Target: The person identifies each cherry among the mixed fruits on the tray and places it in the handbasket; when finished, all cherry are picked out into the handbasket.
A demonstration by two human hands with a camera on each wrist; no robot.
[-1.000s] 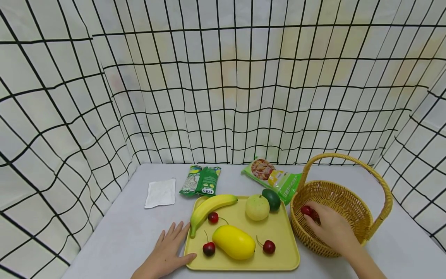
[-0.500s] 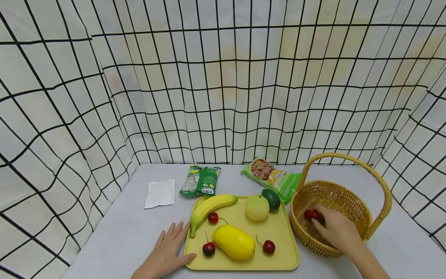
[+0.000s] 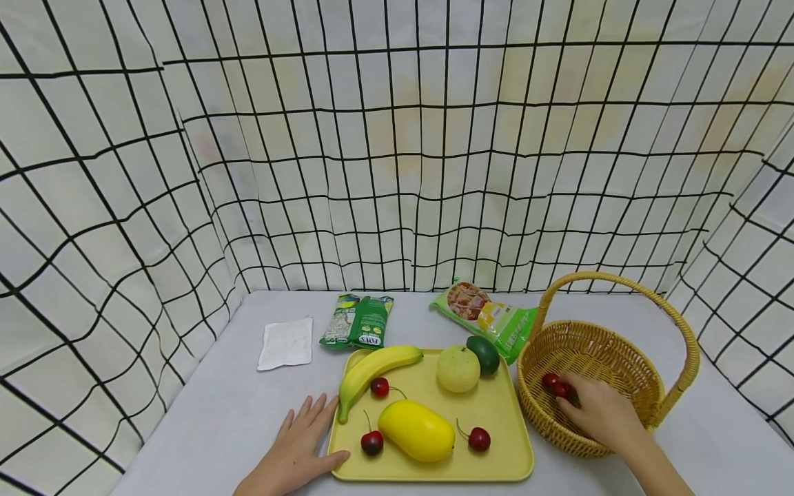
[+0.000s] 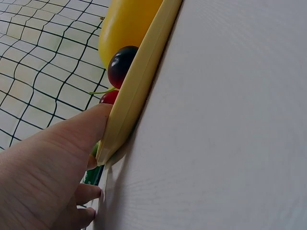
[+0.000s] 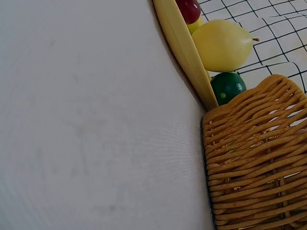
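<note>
Inside the wicker basket (image 3: 595,331), my right hand (image 3: 598,413) reaches down with thumb and index finger around a red cherry (image 3: 561,390). Another cherry (image 3: 549,379) lies against it on the left. My right hand is out of sight in the right wrist view, which shows the basket's woven side (image 5: 259,163). My left hand (image 3: 298,441) rests beside the yellow tray (image 3: 496,468), fingers spread, its thumb on the rim. On the tray lie a banana (image 3: 372,372), a mango (image 3: 417,431), a pale green round fruit (image 3: 458,368), a dark green fruit (image 3: 483,355) and several cherries (image 3: 478,439).
Behind the tray lie a green snack packet (image 3: 358,321) and a larger green food bag (image 3: 486,317). A white square packet (image 3: 285,344) is at the left. The basket's tall handle (image 3: 620,279) arches over its opening. White walls with black grid lines surround the table.
My right hand has shifted slightly right and lower inside the basket, and two cherries now show at its fingertips. The left hand and tray have stayed put.
</note>
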